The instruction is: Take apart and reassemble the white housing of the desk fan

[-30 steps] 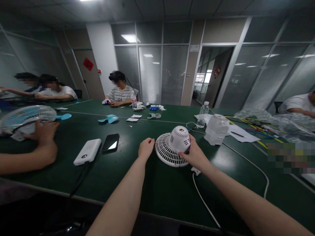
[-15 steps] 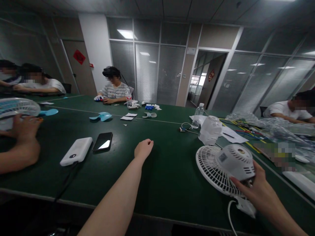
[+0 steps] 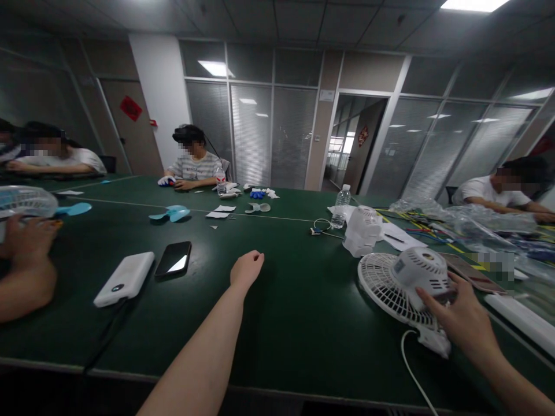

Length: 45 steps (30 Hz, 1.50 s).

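Note:
My right hand (image 3: 463, 315) grips the motor housing of a small white electric fan (image 3: 418, 271), thumb on the near side and fingers round the far right side. The fan lies grille (image 3: 381, 283) down on the green table, and a white cable (image 3: 410, 358) runs from its clip-like base part toward the table's front edge. In the middle of the table my left hand (image 3: 247, 268) rests in a loose fist, with nothing seen in it. Beyond the fan stands another white fan housing (image 3: 363, 231).
Left of my left hand lie a phone (image 3: 173, 258) and a white power bank (image 3: 125, 279). Blue fan blades (image 3: 170, 214) and a water bottle (image 3: 341, 207) stand farther back. A co-worker's hand (image 3: 30, 242) holds another fan at the left. Plastic wrap (image 3: 477, 216) covers the right side.
My right hand has moved the white fan slightly right and away from me. My left hand keeps its fist in place. The view has shifted a little.

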### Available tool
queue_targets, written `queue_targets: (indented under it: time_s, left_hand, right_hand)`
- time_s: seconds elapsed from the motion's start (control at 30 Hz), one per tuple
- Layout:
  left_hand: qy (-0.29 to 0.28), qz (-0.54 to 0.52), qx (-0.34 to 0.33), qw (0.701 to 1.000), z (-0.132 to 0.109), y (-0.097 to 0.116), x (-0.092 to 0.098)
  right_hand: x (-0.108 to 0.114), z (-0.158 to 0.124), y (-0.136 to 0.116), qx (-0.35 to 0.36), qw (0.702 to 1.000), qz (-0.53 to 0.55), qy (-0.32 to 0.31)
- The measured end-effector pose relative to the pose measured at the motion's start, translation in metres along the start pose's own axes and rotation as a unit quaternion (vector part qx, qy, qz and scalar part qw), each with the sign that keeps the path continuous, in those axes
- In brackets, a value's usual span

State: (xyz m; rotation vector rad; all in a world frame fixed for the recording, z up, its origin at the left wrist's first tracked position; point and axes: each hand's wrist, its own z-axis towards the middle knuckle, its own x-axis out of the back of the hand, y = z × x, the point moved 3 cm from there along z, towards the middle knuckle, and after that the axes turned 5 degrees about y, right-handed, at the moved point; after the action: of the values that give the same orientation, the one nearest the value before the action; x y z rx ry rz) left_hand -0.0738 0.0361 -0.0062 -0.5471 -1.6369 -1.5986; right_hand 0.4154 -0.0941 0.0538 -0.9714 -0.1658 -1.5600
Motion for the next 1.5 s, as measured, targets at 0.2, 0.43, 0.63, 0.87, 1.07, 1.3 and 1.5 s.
queue_targets:
  time_s: [0.2,0.43,0.63,0.87,1.07,1.3,1.5]
  left_hand:
    - [-0.006,-0.005,0.003,1.0,0.002,-0.001,-0.002]
    - [-0.01,-0.008,0.006,1.0,0.004,-0.002,-0.004]
    - [-0.011,-0.004,0.004,1.0,0.004,-0.002,-0.003]
    - [-0.003,-0.003,0.004,1.0,0.002,0.001,0.0]
    - [-0.003,-0.012,0.005,1.0,0.0,0.002,0.003]
    - [-0.007,-0.021,0.007,1.0,0.001,0.001,0.004]
    - [-0.01,-0.028,0.009,1.0,0.004,-0.004,0.001]
  right_hand:
    - [-0.003,0.001,-0.002,0.056,0.998,0.005,-0.014]
    - [0.008,0.003,-0.024,0.076,0.996,-0.049,0.006]
    - [0.025,0.027,-0.042,0.055,0.995,-0.067,0.05]
    - [0.01,0.09,-0.099,0.07,0.994,0.036,0.072]
    - [-0.061,0.131,-0.152,0.056,0.995,0.083,-0.009]
    - [-0.114,0.13,-0.156,-0.048,0.994,0.074,-0.072]
    - [-0.123,0.132,-0.135,-0.049,0.988,0.058,-0.131]
